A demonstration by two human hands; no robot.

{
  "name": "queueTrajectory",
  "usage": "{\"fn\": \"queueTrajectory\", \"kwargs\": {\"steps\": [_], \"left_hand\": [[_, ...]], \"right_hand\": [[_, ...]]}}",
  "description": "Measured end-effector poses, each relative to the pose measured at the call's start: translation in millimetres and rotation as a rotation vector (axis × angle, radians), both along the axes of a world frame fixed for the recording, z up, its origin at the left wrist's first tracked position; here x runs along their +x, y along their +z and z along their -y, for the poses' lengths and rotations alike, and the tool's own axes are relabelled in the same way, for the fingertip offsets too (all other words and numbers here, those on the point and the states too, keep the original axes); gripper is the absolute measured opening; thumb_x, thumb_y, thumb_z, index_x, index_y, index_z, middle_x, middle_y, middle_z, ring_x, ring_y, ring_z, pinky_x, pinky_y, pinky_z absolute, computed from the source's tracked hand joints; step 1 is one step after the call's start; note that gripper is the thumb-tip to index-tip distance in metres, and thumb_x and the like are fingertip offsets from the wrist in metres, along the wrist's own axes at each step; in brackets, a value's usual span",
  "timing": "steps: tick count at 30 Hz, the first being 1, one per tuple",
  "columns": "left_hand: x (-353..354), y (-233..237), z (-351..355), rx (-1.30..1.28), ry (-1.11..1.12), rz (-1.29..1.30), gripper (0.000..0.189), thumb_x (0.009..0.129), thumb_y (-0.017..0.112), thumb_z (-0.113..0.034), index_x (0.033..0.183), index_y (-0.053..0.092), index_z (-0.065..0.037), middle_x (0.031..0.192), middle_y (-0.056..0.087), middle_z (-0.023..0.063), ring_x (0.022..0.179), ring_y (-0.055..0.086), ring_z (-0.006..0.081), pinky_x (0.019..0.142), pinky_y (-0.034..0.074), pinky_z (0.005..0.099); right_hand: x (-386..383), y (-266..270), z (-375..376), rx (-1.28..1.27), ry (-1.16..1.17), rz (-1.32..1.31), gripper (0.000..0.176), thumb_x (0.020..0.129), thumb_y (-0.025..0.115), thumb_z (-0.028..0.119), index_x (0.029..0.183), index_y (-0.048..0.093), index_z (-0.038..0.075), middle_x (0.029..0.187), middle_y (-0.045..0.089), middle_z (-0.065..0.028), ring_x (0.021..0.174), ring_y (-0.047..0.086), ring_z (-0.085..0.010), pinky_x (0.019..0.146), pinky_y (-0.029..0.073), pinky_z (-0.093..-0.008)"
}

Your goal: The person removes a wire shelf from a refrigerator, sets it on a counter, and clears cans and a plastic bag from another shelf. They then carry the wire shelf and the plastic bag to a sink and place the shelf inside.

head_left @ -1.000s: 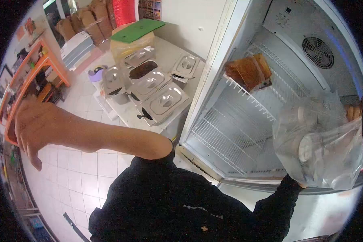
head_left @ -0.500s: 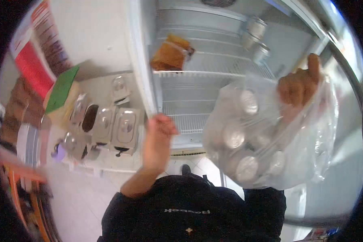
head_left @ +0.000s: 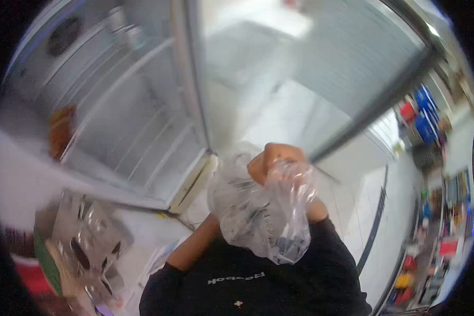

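Observation:
A clear plastic bag (head_left: 242, 210) hangs in front of my chest, its contents too blurred to make out. My right hand (head_left: 282, 158) is closed round the gathered upper part of the bag. My left forearm reaches up to the bag's left side, where the plastic hides the hand and its fingers.
An open fridge (head_left: 137, 110) with wire shelves stands at the left, with an orange-brown package (head_left: 62, 131) inside. Its glass door (head_left: 347, 58) swings out to the right. Metal containers (head_left: 92, 226) lie lower left; stocked shelves (head_left: 432, 231) stand far right.
The view has swung right, so the fridge now appears at the left. The bag has come in closer to my chest and is bunched up. My left hand has moved from beside the fridge to the bag.

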State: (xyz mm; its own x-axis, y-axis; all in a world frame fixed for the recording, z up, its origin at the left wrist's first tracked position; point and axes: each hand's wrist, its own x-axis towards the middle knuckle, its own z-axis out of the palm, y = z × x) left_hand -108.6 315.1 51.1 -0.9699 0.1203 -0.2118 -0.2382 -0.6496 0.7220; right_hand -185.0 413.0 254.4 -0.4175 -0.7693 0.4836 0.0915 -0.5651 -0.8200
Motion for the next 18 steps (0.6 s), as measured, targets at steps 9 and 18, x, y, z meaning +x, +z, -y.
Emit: {"fn": "queueTrajectory", "kwargs": {"steps": [9,18], "left_hand": [[-87,-29,-219,0.091,-0.554,0.245,0.06,0.089,0.025,-0.05,0.125,0.033,-0.002,0.125,0.04,0.0126,0.114,0.04,0.0248,0.097,0.03,0.0404],[-181,-51,-365,0.142,-0.679,0.434,0.061,0.089,0.025,-0.049,0.127,0.032,-0.001,0.128,0.038,0.0142,0.117,0.039,0.0262,0.099,0.029,0.0415]], "right_hand": [[-25,0,-245,0.018,-0.496,-0.026,0.048,0.071,0.064,0.042,0.057,0.04,0.003,0.054,0.039,-0.0034,0.051,0.041,-0.0137,0.046,0.031,-0.0259],[-99,-29,-437,0.443,-1.032,-0.02,0.061,0.074,0.049,0.063,0.06,0.041,0.004,0.058,0.04,-0.0016,0.053,0.04,-0.0111,0.048,0.03,-0.0242]]}}
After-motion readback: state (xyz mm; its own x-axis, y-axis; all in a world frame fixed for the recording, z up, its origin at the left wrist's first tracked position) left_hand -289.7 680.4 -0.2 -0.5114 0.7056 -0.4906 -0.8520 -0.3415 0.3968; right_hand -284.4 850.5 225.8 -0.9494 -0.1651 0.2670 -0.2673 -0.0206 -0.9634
